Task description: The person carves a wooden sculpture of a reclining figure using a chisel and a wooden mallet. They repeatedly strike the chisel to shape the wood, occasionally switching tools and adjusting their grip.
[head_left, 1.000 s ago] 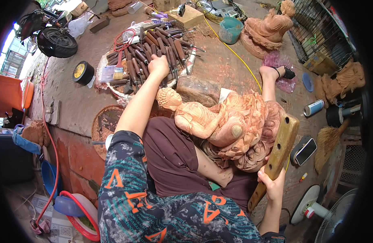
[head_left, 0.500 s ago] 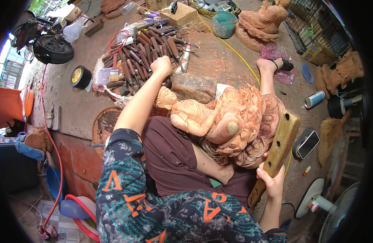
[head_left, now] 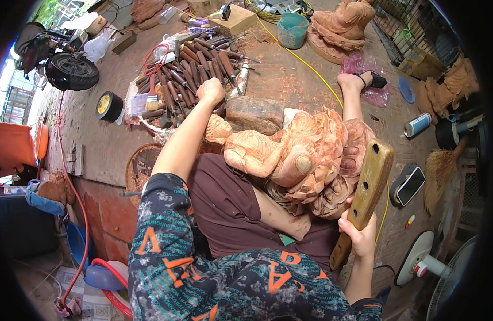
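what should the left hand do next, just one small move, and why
Probably draw one tool out of the pile of wooden-handled tools: the left hand is right at its near edge, though whether it grips one is hard to tell, while the right hand holds the wooden bar and the carved figure lies across the legs.
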The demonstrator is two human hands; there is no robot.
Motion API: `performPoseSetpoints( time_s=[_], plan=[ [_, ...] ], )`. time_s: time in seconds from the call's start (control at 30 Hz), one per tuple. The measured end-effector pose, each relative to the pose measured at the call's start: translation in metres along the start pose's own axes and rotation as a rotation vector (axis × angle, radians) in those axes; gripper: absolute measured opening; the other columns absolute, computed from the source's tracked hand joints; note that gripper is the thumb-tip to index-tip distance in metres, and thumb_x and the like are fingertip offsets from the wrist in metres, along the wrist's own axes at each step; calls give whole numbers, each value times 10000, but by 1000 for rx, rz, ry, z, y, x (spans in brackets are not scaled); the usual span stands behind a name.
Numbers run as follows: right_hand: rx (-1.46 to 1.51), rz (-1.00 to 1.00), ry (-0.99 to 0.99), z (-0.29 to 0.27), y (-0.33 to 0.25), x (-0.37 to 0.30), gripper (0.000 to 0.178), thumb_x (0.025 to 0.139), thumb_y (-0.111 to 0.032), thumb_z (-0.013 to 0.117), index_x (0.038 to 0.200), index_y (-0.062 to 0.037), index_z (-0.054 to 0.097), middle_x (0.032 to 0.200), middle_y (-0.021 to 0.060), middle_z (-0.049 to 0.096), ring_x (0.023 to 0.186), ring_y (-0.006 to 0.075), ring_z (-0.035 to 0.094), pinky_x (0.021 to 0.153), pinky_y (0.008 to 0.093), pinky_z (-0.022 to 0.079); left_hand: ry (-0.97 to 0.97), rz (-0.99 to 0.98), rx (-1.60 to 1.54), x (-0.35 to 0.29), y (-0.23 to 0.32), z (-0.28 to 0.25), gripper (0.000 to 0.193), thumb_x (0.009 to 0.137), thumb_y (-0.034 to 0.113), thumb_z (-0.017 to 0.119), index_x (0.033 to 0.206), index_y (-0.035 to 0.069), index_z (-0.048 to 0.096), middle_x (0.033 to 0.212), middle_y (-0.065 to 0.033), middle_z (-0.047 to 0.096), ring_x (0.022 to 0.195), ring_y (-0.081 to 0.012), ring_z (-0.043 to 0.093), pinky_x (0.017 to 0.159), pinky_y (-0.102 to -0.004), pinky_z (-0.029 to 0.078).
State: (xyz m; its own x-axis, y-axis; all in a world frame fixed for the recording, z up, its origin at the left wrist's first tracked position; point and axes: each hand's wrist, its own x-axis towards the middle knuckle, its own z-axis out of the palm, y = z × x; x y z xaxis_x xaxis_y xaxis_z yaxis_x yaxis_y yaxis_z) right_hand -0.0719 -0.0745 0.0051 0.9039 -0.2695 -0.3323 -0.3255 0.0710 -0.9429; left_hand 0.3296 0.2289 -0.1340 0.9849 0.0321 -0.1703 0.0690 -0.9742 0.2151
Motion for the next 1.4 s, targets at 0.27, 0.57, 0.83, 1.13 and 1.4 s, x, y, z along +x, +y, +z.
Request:
performPoseSetpoints(
  time_s=[0.27,0.57,0.83,1.13,1.4],
  plan=[
    [10,16,-8,-5,-1,-3,410,743,4,688,1113,16,514,750,5,564,665,74,525,613,222,432,-43,-236,-1229,-13,-18,-17,192,741,50,734,914,-9,674,696,-21,624,498,-65,493,411,-200,383],
    [-88,-44,-84,-19,-27,9,397,782,-79,710,1125,3,526,752,1,567,622,77,537,567,230,453,-199,406,-1717,-211,40,-79,620,861,126,580,1390,-19,291,815,-25,530,658,-83,477,520,-181,378],
    [-492,-352,-164,-31,-125,12,415,758,-85,729,1128,-23,551,787,-13,560,710,52,504,671,234,435,-161,511,-1999,-314,111,-66,362,938,134,520,1258,44,375,924,-115,558,911,-237,576,768,-355,499],
    [-908,-704,-361,2,-159,-15,502,711,-21,749,1157,14,522,913,97,639,895,186,628,820,289,474,75,852,-1689,-373,108,-16,371,837,-63,630,1110,34,398,1176,-263,548,1144,-316,544,956,-410,463],
    [-1050,-944,-466,25,-169,-23,551,618,16,716,1143,10,549,926,199,635,869,374,635,731,377,512,258,752,-1329,-397,83,7,506,793,-10,704,1217,-18,427,1063,-108,597,973,-181,588,875,-316,466]
  ],
)
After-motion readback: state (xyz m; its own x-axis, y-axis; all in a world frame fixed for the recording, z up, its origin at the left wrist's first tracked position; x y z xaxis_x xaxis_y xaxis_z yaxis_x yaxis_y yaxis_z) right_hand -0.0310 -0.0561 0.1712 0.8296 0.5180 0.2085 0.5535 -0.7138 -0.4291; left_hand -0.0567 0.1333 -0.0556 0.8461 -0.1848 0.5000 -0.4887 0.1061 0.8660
